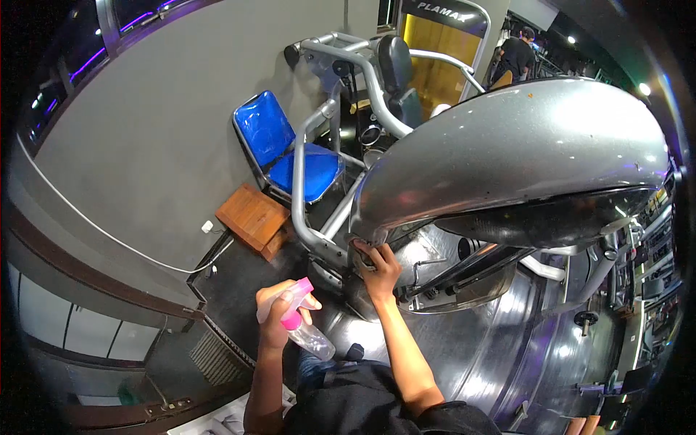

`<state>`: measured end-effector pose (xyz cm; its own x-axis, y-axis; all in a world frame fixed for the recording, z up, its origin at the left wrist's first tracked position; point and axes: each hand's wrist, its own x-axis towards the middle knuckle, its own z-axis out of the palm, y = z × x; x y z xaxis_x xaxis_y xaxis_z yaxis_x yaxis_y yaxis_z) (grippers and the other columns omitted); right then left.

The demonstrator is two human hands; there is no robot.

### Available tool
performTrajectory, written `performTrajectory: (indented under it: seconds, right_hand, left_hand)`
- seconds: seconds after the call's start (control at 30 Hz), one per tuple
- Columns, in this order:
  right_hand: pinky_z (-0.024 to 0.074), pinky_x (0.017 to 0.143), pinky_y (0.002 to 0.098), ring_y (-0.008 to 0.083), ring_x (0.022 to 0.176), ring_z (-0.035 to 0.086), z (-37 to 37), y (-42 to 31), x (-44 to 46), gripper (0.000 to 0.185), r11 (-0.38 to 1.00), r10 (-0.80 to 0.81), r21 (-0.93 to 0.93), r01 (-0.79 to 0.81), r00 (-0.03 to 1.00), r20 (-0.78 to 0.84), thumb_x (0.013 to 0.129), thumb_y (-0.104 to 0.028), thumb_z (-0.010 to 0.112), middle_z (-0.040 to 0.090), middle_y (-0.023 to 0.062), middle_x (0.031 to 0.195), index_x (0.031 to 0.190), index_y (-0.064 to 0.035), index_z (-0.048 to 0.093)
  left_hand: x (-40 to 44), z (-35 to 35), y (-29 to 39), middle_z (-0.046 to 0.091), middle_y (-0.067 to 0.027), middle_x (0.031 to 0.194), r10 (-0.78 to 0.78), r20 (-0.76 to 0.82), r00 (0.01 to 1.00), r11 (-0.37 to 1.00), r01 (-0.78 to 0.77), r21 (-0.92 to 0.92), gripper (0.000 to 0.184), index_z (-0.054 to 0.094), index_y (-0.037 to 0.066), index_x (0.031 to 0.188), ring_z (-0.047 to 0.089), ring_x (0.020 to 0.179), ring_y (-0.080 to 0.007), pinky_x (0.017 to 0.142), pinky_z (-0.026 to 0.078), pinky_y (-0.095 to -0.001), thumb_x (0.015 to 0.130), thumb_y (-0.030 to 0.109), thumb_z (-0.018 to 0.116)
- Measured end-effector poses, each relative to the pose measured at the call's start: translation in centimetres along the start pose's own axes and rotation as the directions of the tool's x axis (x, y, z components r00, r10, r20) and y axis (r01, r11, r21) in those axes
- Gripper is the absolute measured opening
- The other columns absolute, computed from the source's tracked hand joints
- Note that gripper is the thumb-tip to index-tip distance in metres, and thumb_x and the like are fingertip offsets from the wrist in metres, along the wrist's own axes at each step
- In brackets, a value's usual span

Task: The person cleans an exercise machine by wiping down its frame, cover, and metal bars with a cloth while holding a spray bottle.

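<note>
My left hand (277, 312) is closed round a clear spray bottle (312, 339) with a pink trigger head, tilted down to the right. A pale cloth seems to be in that hand too. My right hand (378, 272) touches the lower left end of a large silver machine cover (500, 156). Its fingers are bent against the surface, and what they hold, if anything, is hidden. Silver frame tubes (301, 167) stand just left of the cover.
A blue chair (308, 170) and a brown wooden box (252, 212) stand by the grey wall. A white cable (109, 230) runs along it. Gym equipment lines the right side. A person (516, 54) in dark clothes is at the back. Fingertips (582, 425) show at the bottom right.
</note>
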<state>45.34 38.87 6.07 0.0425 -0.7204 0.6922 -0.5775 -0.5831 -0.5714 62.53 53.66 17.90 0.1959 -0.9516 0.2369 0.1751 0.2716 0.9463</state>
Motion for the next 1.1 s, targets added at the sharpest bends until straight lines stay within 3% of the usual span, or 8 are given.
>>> performTrajectory:
  seconds: [0.1, 0.17, 0.3, 0.67, 0.87, 0.93, 1.07, 1.1]
  right_hand:
    - [0.0496, 0.058, 0.0344, 0.0211, 0.066, 0.061, -1.8, -3.5, 3.0, 0.044, 0.999, -0.017, 0.044, 0.021, 0.996, -0.088, 0.062, -0.007, 0.078, 0.058, 0.0002, 0.077, 0.101, -0.0252, 0.076]
    - [0.0517, 0.063, 0.0320, 0.0218, 0.072, 0.067, -3.6, -6.9, 6.4, 0.038, 0.976, -0.172, 0.082, 0.203, 0.942, -0.287, 0.064, -0.007, 0.078, 0.067, 0.0030, 0.085, 0.099, -0.0202, 0.077]
    - [0.0523, 0.065, 0.0304, 0.0231, 0.081, 0.069, -3.8, -9.0, 7.6, 0.031, 0.967, -0.194, 0.081, 0.241, 0.905, -0.379, 0.065, -0.007, 0.077, 0.070, 0.0079, 0.097, 0.094, -0.0157, 0.078]
    - [0.0523, 0.065, 0.0362, 0.0253, 0.081, 0.064, 1.3, 1.6, -3.6, 0.039, 0.991, 0.129, -0.057, -0.125, 0.988, 0.080, 0.064, 0.000, 0.073, 0.061, 0.0041, 0.091, 0.097, -0.0200, 0.071]
    - [0.0497, 0.078, 0.0367, 0.0300, 0.088, 0.062, -3.7, -2.8, 3.2, 0.033, 0.990, 0.010, 0.137, 0.027, 0.965, -0.264, 0.067, 0.006, 0.067, 0.062, 0.0130, 0.097, 0.096, -0.0084, 0.068]
    - [0.0497, 0.079, 0.0373, 0.0322, 0.089, 0.062, -4.1, -2.4, 3.5, 0.033, 0.992, -0.109, 0.040, 0.121, 0.968, -0.226, 0.069, 0.008, 0.064, 0.062, 0.0145, 0.098, 0.098, -0.0056, 0.066]
    - [0.0488, 0.082, 0.0342, 0.0282, 0.089, 0.062, -0.6, 1.6, 0.1, 0.025, 0.983, 0.000, 0.178, 0.035, 0.981, -0.195, 0.082, 0.005, 0.062, 0.062, 0.0143, 0.099, 0.105, -0.0021, 0.059]
    - [0.0483, 0.081, 0.0330, 0.0264, 0.089, 0.061, 0.0, 2.3, -1.4, 0.024, 0.964, 0.153, 0.236, -0.120, 0.980, -0.127, 0.085, 0.003, 0.061, 0.061, 0.0143, 0.098, 0.108, -0.0024, 0.057]
  left_hand:
    - [-0.2, -0.1, -0.4, 0.067, -0.0195, 0.074, -0.013, -0.012, 1.000, 1.000, 0.013, -0.006, 0.049, 0.064, -0.009, 0.080, 0.059, 0.050, -0.0188, 0.049, 0.045, -0.0276, 0.088, 0.038, 0.050]
    - [-0.2, -0.1, -0.8, 0.067, -0.0194, 0.074, -0.027, -0.023, 0.999, 0.999, 0.026, -0.020, 0.050, 0.064, -0.009, 0.080, 0.059, 0.050, -0.0185, 0.050, 0.045, -0.0274, 0.088, 0.038, 0.050]
    - [-0.2, 0.0, -1.5, 0.067, -0.0186, 0.074, -0.070, -0.053, 0.996, 0.997, 0.069, -0.030, 0.051, 0.064, -0.008, 0.079, 0.059, 0.050, -0.0181, 0.051, 0.044, -0.0271, 0.089, 0.040, 0.050]
    - [0.3, 0.1, -1.7, 0.067, -0.0169, 0.072, -0.064, -0.040, 0.997, 0.997, 0.065, 0.039, 0.052, 0.064, -0.007, 0.078, 0.059, 0.051, -0.0170, 0.052, 0.043, -0.0264, 0.090, 0.042, 0.050]
    - [0.6, 0.7, -2.3, 0.067, -0.0154, 0.073, -0.103, -0.033, 0.994, 0.994, 0.104, 0.021, 0.051, 0.064, -0.006, 0.079, 0.059, 0.053, -0.0159, 0.054, 0.042, -0.0265, 0.090, 0.042, 0.049]
    - [0.7, 0.9, -2.4, 0.068, -0.0148, 0.074, -0.122, -0.011, 0.992, 0.992, 0.122, 0.026, 0.048, 0.064, -0.005, 0.079, 0.059, 0.054, -0.0146, 0.054, 0.042, -0.0261, 0.091, 0.039, 0.048]
    - [1.0, 1.1, -2.8, 0.068, -0.0139, 0.075, -0.102, 0.013, 0.995, 0.994, 0.102, 0.041, 0.046, 0.064, -0.004, 0.079, 0.059, 0.055, -0.0135, 0.053, 0.042, -0.0256, 0.091, 0.037, 0.047]
    - [1.0, 1.1, -2.9, 0.068, -0.0136, 0.075, -0.094, 0.024, 0.995, 0.995, 0.093, 0.042, 0.045, 0.064, -0.004, 0.079, 0.058, 0.055, -0.0133, 0.053, 0.043, -0.0253, 0.090, 0.036, 0.047]
